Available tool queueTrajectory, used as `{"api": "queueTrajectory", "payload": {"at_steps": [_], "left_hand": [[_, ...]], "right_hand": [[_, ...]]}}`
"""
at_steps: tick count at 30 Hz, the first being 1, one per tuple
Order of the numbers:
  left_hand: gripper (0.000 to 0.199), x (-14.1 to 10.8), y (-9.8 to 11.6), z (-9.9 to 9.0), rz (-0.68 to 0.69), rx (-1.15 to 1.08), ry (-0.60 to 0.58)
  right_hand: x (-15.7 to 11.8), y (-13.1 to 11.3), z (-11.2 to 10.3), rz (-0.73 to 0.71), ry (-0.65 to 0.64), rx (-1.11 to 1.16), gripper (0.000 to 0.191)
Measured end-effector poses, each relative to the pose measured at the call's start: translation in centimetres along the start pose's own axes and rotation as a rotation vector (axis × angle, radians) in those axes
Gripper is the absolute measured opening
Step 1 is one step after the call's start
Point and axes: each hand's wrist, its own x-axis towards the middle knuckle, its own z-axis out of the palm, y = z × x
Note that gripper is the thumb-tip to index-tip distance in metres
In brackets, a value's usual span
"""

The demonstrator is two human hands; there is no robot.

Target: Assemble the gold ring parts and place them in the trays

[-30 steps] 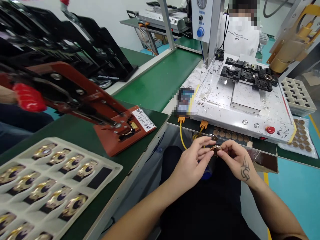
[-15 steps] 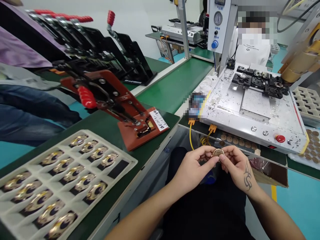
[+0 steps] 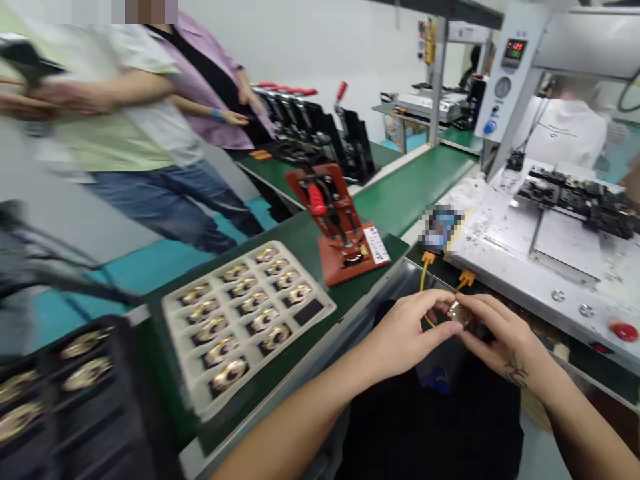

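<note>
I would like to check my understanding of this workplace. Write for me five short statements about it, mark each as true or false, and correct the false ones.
1. The left hand and the right hand together hold a small round piece. True.
2. The handle of the red-brown press is black. False: the handle is red.
3. A red button sits at the front of the white machine. True.
4. The pale tray lies on the white machine. False: the pale tray lies on the green table, near the red-brown press.
5. Some gold-coloured parts lie in the dark tray. True.
</note>
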Motion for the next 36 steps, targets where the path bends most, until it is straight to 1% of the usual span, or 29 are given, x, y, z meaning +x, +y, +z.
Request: {"api": "queueTrajectory", "payload": {"at_steps": [1, 2, 4, 5, 6, 7, 9, 10, 11, 12, 14, 16, 17, 19, 20, 21, 22, 23, 24, 25, 26, 27, 28, 30, 32, 34, 36], "left_hand": [[0.023, 0.5, 0.2, -1.8, 0.114, 0.097, 0.07], [0.022, 1.1, 0.3, -3.9, 0.235, 0.215, 0.173], [0.012, 2.5, 0.0, -8.4, 0.458, 0.467, 0.399], [0.015, 3.2, -0.2, -10.6, 0.534, 0.58, 0.45], [0.023, 3.9, -0.6, -12.5, 0.589, 0.669, 0.444], [0.033, 4.5, -0.9, -14.1, 0.629, 0.744, 0.403], [0.051, 5.4, -1.3, -16.2, 0.672, 0.82, 0.326], [0.056, 5.9, -1.1, -16.8, 0.684, 0.818, 0.32], [0.058, 6.3, -0.8, -17.2, 0.687, 0.791, 0.349], [0.058, 6.9, -0.3, -17.6, 0.678, 0.741, 0.408], [0.055, 8.5, 1.0, -19.0, 0.619, 0.611, 0.555], [0.049, 10.3, 1.9, -21.3, 0.502, 0.475, 0.667], [0.046, 11.1, 2.0, -22.6, 0.435, 0.413, 0.698], [0.036, 11.4, 1.3, -25.3, 0.29, 0.337, 0.757], [0.032, 10.9, 0.5, -26.4, 0.203, 0.337, 0.794], [0.03, 9.8, -0.4, -27.0, 0.099, 0.363, 0.818], [0.029, 8.4, -1.5, -27.1, -0.024, 0.404, 0.807], [0.028, 6.7, -2.6, -26.8, -0.159, 0.454, 0.749], [0.024, 4.9, -3.8, -26.0, -0.302, 0.481, 0.612], [0.02, 3.3, -5.0, -24.8, -0.428, 0.46, 0.404], [0.017, 2.0, -6.2, -23.4, -0.482, 0.427, 0.272], [0.016, 1.0, -7.4, -21.7, -0.508, 0.404, 0.196], [0.018, 0.5, -8.5, -20.1, -0.525, 0.387, 0.147], [0.015, 0.5, -10.6, -17.4, -0.536, 0.383, 0.125], [0.009, 1.4, -12.2, -15.7, -0.527, 0.397, 0.15], [0.013, 2.3, -13.4, -15.2, -0.507, 0.403, 0.183], [0.021, 2.8, -14.2, -15.4, -0.489, 0.397, 0.204]], "right_hand": [[0.8, 0.1, 0.1, 0.0, 0.018, 0.023, 0.052], [1.7, 0.2, 0.2, 0.001, 0.041, 0.046, 0.048], [3.4, 0.5, 0.7, 0.001, 0.084, 0.09, 0.042], [4.2, 0.5, 1.0, 0.001, 0.095, 0.118, 0.04], [4.9, 0.6, 1.3, 0.007, 0.097, 0.152, 0.039], [5.5, 0.6, 1.6, 0.017, 0.095, 0.19, 0.039], [6.5, 0.5, 2.2, 0.045, 0.081, 0.261, 0.039], [7.0, 0.4, 2.4, 0.059, 0.076, 0.292, 0.039], [7.5, 0.3, 2.7, 0.072, 0.07, 0.317, 0.039], [8.1, 0.3, 3.0, 0.087, 0.062, 0.337, 0.038], [9.5, 0.4, 3.7, 0.114, 0.041, 0.358, 0.038], [11.1, 0.7, 4.6, 0.121, 0.033, 0.35, 0.039], [11.8, 1.0, 5.2, 0.115, 0.038, 0.34, 0.039], [13.0, 1.8, 6.3, 0.094, 0.052, 0.322, 0.039], [13.4, 2.2, 6.8, 0.089, 0.048, 0.315, 0.038], [13.6, 2.7, 7.3, 0.089, 0.035, 0.31, 0.038], [13.8, 3.1, 7.8, 0.093, 0.016, 0.307, 0.037], [13.9, 3.6, 8.3, 0.097, -0.005, 0.304, 0.036], [14.0, 4.0, 8.8, 0.1, -0.022, 0.3, 0.035], [14.3, 4.4, 9.3, 0.1, -0.034, 0.296, 0.035], [14.7, 4.8, 9.9, 0.097, -0.043, 0.291, 0.036], [15.3, 5.1, 10.6, 0.089, -0.052, 0.287, 0.036], [16.0, 5.3, 11.3, 0.08, -0.063, 0.285, 0.036], [17.6, 5.7, 12.8, 0.063, -0.089, 0.285, 0.036], [19.1, 6.1, 14.0, 0.052, -0.108, 0.287, 0.035], [20.1, 6.6, 14.9, 0.052, -0.115, 0.285, 0.036], [20.6, 7.3, 15.6, 0.059, -0.121, 0.283, 0.035]]}}
